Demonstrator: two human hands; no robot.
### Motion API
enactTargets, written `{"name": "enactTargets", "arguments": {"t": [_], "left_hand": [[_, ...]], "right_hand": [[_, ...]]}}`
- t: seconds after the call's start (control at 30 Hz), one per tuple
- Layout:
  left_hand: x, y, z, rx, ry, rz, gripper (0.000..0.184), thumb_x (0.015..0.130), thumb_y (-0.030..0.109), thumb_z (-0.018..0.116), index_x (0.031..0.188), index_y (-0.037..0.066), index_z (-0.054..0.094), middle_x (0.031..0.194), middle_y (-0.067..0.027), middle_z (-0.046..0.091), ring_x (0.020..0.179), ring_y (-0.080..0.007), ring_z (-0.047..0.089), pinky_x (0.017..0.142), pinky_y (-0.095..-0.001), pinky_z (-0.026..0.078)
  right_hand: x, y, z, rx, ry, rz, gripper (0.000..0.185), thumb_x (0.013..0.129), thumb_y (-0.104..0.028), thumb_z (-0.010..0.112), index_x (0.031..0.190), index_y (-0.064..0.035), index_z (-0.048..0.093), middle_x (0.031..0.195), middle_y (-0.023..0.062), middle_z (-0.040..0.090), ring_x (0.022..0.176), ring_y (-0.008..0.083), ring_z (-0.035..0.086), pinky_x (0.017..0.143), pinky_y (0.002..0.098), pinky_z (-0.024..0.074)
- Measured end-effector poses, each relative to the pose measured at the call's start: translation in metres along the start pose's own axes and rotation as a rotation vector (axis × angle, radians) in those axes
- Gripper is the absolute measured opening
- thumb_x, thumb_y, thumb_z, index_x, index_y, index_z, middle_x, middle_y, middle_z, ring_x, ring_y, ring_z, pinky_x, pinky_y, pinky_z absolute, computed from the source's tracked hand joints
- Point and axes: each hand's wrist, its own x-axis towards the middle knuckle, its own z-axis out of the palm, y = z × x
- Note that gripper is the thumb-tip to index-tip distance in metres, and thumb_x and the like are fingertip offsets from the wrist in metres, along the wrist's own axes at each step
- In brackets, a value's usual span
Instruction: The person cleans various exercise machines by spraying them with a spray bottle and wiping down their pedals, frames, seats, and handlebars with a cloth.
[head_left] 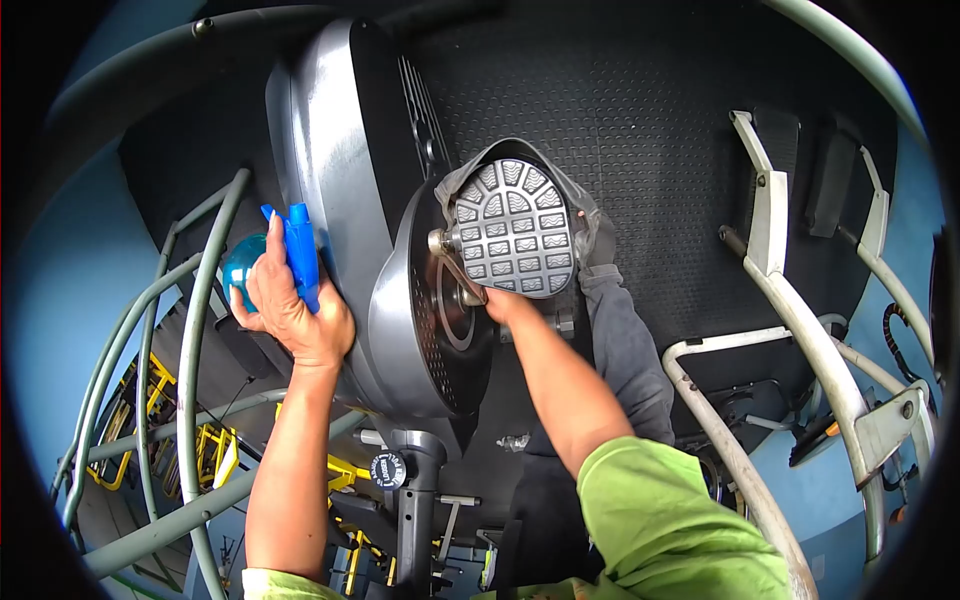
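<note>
My left hand (290,310) is wrapped round a spray bottle with a blue trigger head (300,248) and a teal body (240,264). It is beside the grey and black housing (340,180) of an exercise bike. My right hand (508,306) reaches in at the crank arm (455,265), just under the large grey pedal (512,230). The pedal's treaded face is turned towards me, and a dark strap (520,150) loops over it. The fingers of my right hand are hidden behind the pedal and crank, so what they touch or hold does not show.
A black adjustment knob (388,470) is on the bike's post below the housing. Greenish metal tube frames (200,330) stand at the left. White-framed gym machines (770,230) are at the right. Black textured matting (640,100) covers the floor. Yellow-framed equipment (215,450) appears at lower left.
</note>
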Motion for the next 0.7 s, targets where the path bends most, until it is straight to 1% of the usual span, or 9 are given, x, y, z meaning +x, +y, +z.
{"name": "enactTargets", "arguments": {"t": [0.03,0.1,0.17,0.3,0.33,0.43,0.5,0.63,0.7], "left_hand": [[0.0,0.001,0.0,-0.003,0.002,0.004,0.076,0.068,0.004,0.065,0.142,0.017,0.051,0.1,0.0039,0.058,0.104,-0.0163,0.055,0.11,-0.0446,0.011],[0.0,0.0,-0.001,-0.005,-0.011,-0.011,0.076,0.068,0.004,0.066,0.142,0.017,0.051,0.098,0.0038,0.057,0.104,-0.0167,0.056,0.11,-0.0448,0.011],[0.002,0.001,0.0,-0.021,-0.001,-0.013,0.076,0.068,0.004,0.066,0.141,0.017,0.052,0.097,0.0038,0.057,0.103,-0.0169,0.056,0.11,-0.045,0.011],[0.0,0.002,-0.001,-0.046,0.001,-0.037,0.075,0.068,0.003,0.067,0.14,0.017,0.053,0.095,0.0036,0.057,0.103,-0.0168,0.056,0.11,-0.0454,0.012],[-0.001,0.002,-0.001,-0.04,-0.018,-0.059,0.075,0.068,0.002,0.068,0.14,0.018,0.054,0.097,0.0039,0.058,0.104,-0.016,0.057,0.111,-0.0455,0.011],[0.0,0.002,-0.002,-0.048,-0.017,-0.063,0.075,0.068,0.003,0.068,0.14,0.019,0.053,0.1,0.0038,0.06,0.106,-0.0157,0.057,0.112,-0.0457,0.011],[-0.002,0.0,0.0,-0.066,-0.019,-0.075,0.077,0.066,0.004,0.067,0.14,0.021,0.054,0.101,0.0035,0.06,0.107,-0.016,0.057,0.112,-0.0461,0.011],[-0.001,0.002,0.002,-0.085,0.019,-0.1,0.082,0.059,0.005,0.064,0.139,0.023,0.056,0.101,0.0031,0.06,0.108,-0.0169,0.057,0.112,-0.0469,0.011],[0.001,0.005,-0.004,-0.063,-0.021,-0.082,0.074,0.068,0.006,0.066,0.14,0.021,0.054,0.1,0.0019,0.06,0.106,-0.0162,0.057,0.112,-0.0445,0.012]], "right_hand": [[-0.032,0.006,-0.002,0.002,0.001,-0.005,0.051,0.1,-0.036,0.051,0.143,-0.0094,0.043,0.142,0.0085,0.049,0.129,0.0209,0.047,0.109,0.0399,0.0391],[-0.097,0.004,0.003,-0.183,0.252,0.32,0.067,0.101,-0.038,0.052,0.151,-0.0015,0.029,0.156,0.0111,0.033,0.144,0.0204,0.03,0.118,0.0324,0.0213],[-0.151,0.0,0.016,-0.384,0.134,0.291,0.066,0.101,-0.037,0.05,0.151,-0.0002,0.027,0.158,0.0123,0.03,0.147,0.0212,0.024,0.119,0.0322,0.0187],[-0.22,-0.042,0.09,-0.485,-0.061,0.078,0.056,0.102,-0.029,0.05,0.146,0.0032,0.037,0.155,0.0138,0.035,0.146,0.0218,0.026,0.118,0.0311,0.018],[-0.219,-0.055,0.108,-0.485,-0.159,-0.179,0.053,0.102,-0.026,0.05,0.145,0.0031,0.039,0.153,0.0149,0.038,0.145,0.023,0.027,0.117,0.0304,0.0183],[-0.224,-0.102,0.14,-0.676,-0.105,-0.475,0.035,0.094,-0.012,0.06,0.124,0.0055,0.059,0.12,0.0139,0.062,0.11,0.0218,0.058,0.098,0.0312,0.0417],[-0.232,-0.133,0.147,-0.638,-0.086,-0.584,0.027,0.088,-0.005,0.063,0.112,0.0051,0.064,0.105,0.0125,0.065,0.093,0.0185,0.059,0.087,0.0302,0.0456],[-0.195,-0.122,0.114,-1.246,0.115,-1.102,0.025,0.089,-0.01,0.063,0.112,0.0016,0.066,0.105,0.0201,0.065,0.085,0.035,0.059,0.083,0.039,0.0483],[-0.154,-0.122,0.122,-1.299,0.004,-0.975,0.024,0.091,-0.012,0.064,0.112,-0.0028,0.068,0.106,0.0223,0.063,0.091,0.0401,0.06,0.084,0.0417,0.0491]]}}
